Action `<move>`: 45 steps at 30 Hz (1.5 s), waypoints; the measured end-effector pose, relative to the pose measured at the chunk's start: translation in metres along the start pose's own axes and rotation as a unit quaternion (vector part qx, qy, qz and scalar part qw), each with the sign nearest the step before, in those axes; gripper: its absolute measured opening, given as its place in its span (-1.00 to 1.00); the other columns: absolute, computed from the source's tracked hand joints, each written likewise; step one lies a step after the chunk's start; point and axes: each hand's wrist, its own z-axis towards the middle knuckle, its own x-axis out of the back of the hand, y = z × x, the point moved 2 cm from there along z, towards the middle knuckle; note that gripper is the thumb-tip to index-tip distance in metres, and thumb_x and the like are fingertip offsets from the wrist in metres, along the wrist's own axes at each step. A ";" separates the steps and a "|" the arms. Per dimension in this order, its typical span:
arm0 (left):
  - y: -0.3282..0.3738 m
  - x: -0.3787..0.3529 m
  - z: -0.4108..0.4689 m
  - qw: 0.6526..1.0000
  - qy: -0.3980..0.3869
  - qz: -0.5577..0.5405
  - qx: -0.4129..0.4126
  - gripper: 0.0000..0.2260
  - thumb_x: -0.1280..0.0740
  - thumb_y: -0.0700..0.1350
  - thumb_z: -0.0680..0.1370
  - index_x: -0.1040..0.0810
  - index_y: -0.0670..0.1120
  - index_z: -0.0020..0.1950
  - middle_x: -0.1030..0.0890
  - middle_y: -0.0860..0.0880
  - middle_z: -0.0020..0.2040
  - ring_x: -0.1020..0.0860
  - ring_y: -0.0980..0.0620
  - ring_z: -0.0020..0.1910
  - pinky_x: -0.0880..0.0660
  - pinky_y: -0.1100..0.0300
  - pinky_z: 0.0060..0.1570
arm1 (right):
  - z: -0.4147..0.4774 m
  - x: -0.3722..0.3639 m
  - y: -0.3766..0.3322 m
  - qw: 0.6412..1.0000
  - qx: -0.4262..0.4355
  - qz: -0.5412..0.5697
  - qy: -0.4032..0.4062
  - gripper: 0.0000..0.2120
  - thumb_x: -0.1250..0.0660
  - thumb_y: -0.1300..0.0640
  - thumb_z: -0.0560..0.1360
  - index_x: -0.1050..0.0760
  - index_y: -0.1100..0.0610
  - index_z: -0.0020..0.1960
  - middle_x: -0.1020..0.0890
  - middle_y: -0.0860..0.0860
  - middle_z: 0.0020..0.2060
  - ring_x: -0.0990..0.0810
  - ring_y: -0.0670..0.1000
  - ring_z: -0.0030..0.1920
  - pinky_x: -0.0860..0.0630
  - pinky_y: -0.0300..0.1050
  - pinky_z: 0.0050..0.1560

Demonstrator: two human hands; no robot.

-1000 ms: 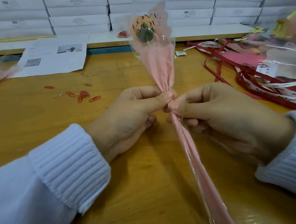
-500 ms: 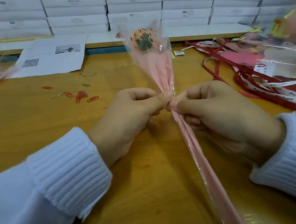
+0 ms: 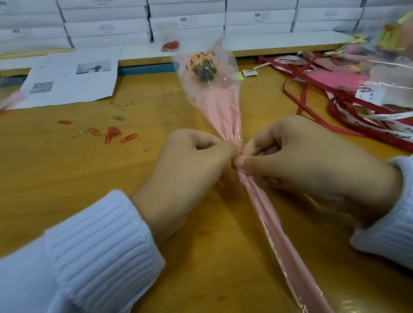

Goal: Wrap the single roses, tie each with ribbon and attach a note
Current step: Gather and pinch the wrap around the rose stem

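- The wrapped rose (image 3: 216, 106) runs over the bench (image 3: 29, 182), its long axis pointing away from the person and the bloom at the far end.
- The left hand (image 3: 184, 175) and right hand (image 3: 309, 167) each have a grip pinched on the gathered neck.
- The ribbons (image 3: 358, 139) lie to the right, nearer the right hand, with an unobstructed path.
- The paper clips (image 3: 111, 135) sit well apart to the left.

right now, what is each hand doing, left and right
Left hand: closed, pinching the gathered neck of the wrapped rose.
Right hand: closed, pinching the same neck from the other side.
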 end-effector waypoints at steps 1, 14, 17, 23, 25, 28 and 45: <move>0.000 0.000 0.000 1.000 -0.002 -0.009 -0.002 -0.77 -0.39 -0.15 0.48 -0.62 -0.25 -0.33 -0.58 -0.13 -0.49 -0.53 0.05 -0.49 -0.52 0.27 -0.34 | 0.000 0.000 0.000 1.000 0.003 0.001 -0.001 -0.85 -0.40 0.18 0.47 -0.62 0.22 -0.25 -0.49 -0.06 -0.58 -0.40 -0.19 -0.56 -0.32 -0.39 -0.50; -0.001 -0.001 0.002 0.995 0.024 -0.099 -0.005 -0.67 -0.39 -0.17 0.48 -0.51 -0.15 -0.49 -0.40 0.02 -0.58 -0.39 0.14 -0.56 -0.49 0.38 -0.20 | 0.001 -0.003 0.002 0.995 -0.019 0.095 0.022 -0.87 -0.43 0.15 0.44 -0.66 0.19 -0.22 -0.48 -0.02 -0.59 -0.38 -0.16 -0.56 -0.33 -0.37 -0.52; -0.001 -0.004 0.001 0.989 0.024 -0.146 0.009 -0.69 -0.40 -0.15 0.47 -0.53 -0.08 -0.49 -0.42 0.08 -0.59 -0.37 0.21 -0.57 -0.36 0.30 -0.34 | 0.000 -0.003 0.001 0.993 -0.029 0.110 0.034 -0.88 -0.43 0.13 0.43 -0.67 0.17 -0.22 -0.45 -0.04 -0.62 -0.35 -0.17 -0.60 -0.29 -0.37 -0.56; -0.001 -0.004 0.003 0.975 0.026 -0.212 0.054 -0.76 -0.44 -0.11 0.38 -0.58 -0.09 -0.49 -0.45 0.08 -0.51 -0.41 0.22 -0.50 -0.30 0.24 -0.27 | -0.002 -0.005 -0.003 0.994 0.009 0.081 0.071 -0.83 -0.42 0.13 0.45 -0.62 0.21 -0.25 -0.51 -0.06 -0.62 -0.43 -0.20 -0.62 -0.38 -0.39 -0.53; -0.001 -0.005 0.003 0.971 0.027 -0.230 0.061 -0.80 -0.45 -0.09 0.32 -0.59 -0.08 -0.49 -0.43 0.04 -0.49 -0.38 0.15 -0.43 -0.29 0.25 -0.28 | -0.002 -0.007 -0.006 0.995 0.042 0.026 0.086 -0.81 -0.39 0.14 0.48 -0.61 0.18 -0.28 -0.51 -0.07 -0.62 -0.45 -0.20 -0.61 -0.37 -0.41 -0.53; -0.003 -0.007 0.002 0.964 0.026 -0.256 0.072 -0.85 -0.45 -0.11 0.30 -0.62 -0.10 -0.47 -0.44 -0.04 -0.43 -0.36 0.08 -0.36 -0.33 0.25 -0.22 | -0.004 -0.009 -0.009 0.994 0.066 -0.012 0.089 -0.82 -0.39 0.15 0.47 -0.61 0.11 -0.31 -0.54 -0.11 -0.59 -0.49 -0.22 -0.57 -0.33 -0.45 -0.52; -0.003 -0.008 0.002 0.963 0.008 -0.255 0.087 -0.86 -0.44 -0.04 0.16 -0.62 -0.12 -0.47 -0.43 -0.07 -0.41 -0.32 0.11 -0.44 -0.30 0.29 -0.35 | -0.006 -0.009 -0.003 0.983 0.020 0.181 0.036 -0.88 -0.35 0.35 0.46 -0.58 0.42 -0.19 -0.46 -0.07 -0.62 -0.40 -0.22 -0.62 -0.28 -0.46 -0.56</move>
